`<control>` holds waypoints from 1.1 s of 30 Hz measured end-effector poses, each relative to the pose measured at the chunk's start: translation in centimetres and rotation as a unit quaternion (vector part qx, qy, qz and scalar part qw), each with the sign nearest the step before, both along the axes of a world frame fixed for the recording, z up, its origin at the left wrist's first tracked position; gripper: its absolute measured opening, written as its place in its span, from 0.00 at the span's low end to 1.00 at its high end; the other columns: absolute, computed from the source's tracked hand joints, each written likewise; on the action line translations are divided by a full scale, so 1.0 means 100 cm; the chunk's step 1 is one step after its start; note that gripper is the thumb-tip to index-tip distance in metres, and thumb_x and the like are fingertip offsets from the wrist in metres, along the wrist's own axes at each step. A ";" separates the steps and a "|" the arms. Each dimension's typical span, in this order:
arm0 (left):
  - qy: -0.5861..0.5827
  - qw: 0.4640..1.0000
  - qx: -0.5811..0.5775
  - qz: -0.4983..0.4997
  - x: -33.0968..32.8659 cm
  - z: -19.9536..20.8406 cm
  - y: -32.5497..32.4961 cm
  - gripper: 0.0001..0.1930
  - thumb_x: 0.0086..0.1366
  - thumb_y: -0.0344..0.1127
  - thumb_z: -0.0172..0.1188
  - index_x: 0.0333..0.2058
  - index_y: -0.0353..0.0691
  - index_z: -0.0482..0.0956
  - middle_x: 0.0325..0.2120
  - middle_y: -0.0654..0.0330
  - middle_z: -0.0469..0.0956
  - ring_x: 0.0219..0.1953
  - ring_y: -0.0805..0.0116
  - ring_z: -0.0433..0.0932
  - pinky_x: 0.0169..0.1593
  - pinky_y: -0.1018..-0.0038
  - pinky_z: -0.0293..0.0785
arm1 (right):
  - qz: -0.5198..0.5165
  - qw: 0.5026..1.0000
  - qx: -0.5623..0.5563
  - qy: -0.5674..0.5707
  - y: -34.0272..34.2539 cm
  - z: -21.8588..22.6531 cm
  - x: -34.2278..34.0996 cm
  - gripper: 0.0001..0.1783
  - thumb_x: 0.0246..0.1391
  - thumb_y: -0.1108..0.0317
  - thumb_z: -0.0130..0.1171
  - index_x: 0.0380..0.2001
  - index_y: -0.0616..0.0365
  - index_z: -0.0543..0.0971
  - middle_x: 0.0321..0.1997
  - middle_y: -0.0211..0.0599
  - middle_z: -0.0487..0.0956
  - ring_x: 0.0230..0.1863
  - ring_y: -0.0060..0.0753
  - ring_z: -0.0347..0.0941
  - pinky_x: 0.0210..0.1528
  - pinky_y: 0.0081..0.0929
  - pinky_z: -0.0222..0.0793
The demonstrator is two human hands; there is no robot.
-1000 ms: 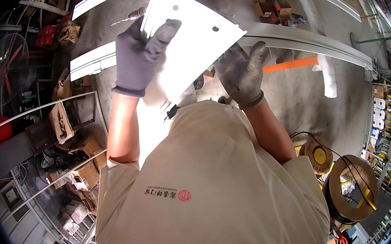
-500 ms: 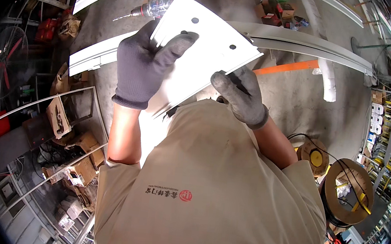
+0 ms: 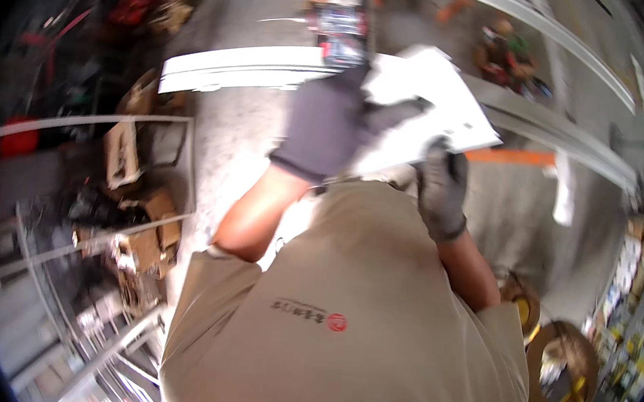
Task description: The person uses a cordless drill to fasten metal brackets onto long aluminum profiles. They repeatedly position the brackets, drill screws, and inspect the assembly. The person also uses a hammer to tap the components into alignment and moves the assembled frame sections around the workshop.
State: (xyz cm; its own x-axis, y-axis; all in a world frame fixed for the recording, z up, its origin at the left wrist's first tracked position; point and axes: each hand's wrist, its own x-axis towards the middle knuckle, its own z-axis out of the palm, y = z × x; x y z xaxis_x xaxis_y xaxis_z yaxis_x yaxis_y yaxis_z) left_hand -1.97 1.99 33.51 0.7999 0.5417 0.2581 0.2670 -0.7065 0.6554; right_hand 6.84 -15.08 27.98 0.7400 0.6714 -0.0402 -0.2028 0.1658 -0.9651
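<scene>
Hands both gloved: your left hand point(image 3: 328, 127) now clamps the white panel point(image 3: 426, 102) from above, your right hand point(image 3: 440, 184) pinches its lower edge, and the panel, held at chest height, has tilted flatter since earlier, suggesting repositioning above the concrete floor point(image 3: 250, 138).

Motion blur smears the whole view. The left hand point(image 3: 328, 123) covers the near left part of the white panel point(image 3: 434, 107), so its edge there is hidden, and the panel's holes are too smeared to count. The right hand point(image 3: 441, 186) shows only its gloved back; its fingertips are lost under the panel. The dark tool point(image 3: 343, 19) above the left hand is a blur, its kind unclear. Clutter point(image 3: 125, 204) at left is indistinct. The coil point(image 3: 563, 368) at right is partly cut off by the rim.
</scene>
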 end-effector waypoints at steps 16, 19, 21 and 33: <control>-0.084 0.849 -0.511 -0.102 -0.086 -0.117 -0.043 0.27 0.75 0.56 0.57 0.57 0.38 0.76 0.50 0.59 0.78 0.53 0.70 0.75 0.58 0.68 0.73 | 0.061 0.937 0.204 0.278 -0.024 -0.100 0.055 0.28 0.66 0.47 0.62 0.62 0.50 0.73 0.50 0.34 0.80 0.50 0.34 0.78 0.58 0.41 0.76; -0.026 0.848 -0.526 -0.059 -0.109 -0.141 -0.074 0.34 0.74 0.66 0.51 0.61 0.40 0.73 0.52 0.58 0.78 0.57 0.68 0.74 0.62 0.68 0.70 | 0.159 0.908 0.155 0.356 -0.011 -0.060 0.032 0.19 0.68 0.52 0.60 0.52 0.55 0.79 0.47 0.37 0.83 0.45 0.39 0.82 0.54 0.46 0.79; 0.005 0.854 -0.517 -0.055 -0.124 -0.145 -0.085 0.37 0.73 0.68 0.50 0.62 0.40 0.71 0.54 0.58 0.76 0.59 0.67 0.72 0.63 0.67 0.68 | 0.252 0.934 0.180 0.177 -0.001 -0.046 0.013 0.19 0.68 0.54 0.57 0.52 0.56 0.75 0.48 0.34 0.81 0.45 0.34 0.75 0.58 0.43 0.70; 0.065 0.859 -0.480 0.167 -0.256 -0.180 -0.001 0.47 0.69 0.78 0.45 0.45 0.29 0.84 0.35 0.50 0.85 0.41 0.64 0.80 0.49 0.65 0.74 | 0.182 0.981 -0.062 -0.012 0.002 -0.134 -0.040 0.30 0.75 0.53 0.48 0.70 0.64 0.65 0.65 0.47 0.74 0.64 0.43 0.72 0.68 0.44 0.67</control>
State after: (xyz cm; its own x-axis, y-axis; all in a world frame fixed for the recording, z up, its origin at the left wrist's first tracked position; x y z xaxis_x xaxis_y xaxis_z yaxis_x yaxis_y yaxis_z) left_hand -27.53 1.84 15.48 0.5472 0.6598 -0.5150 0.4643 0.2726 0.8427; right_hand 2.79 -14.90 14.60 0.4533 0.8827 -0.1240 -0.2046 -0.0323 -0.9783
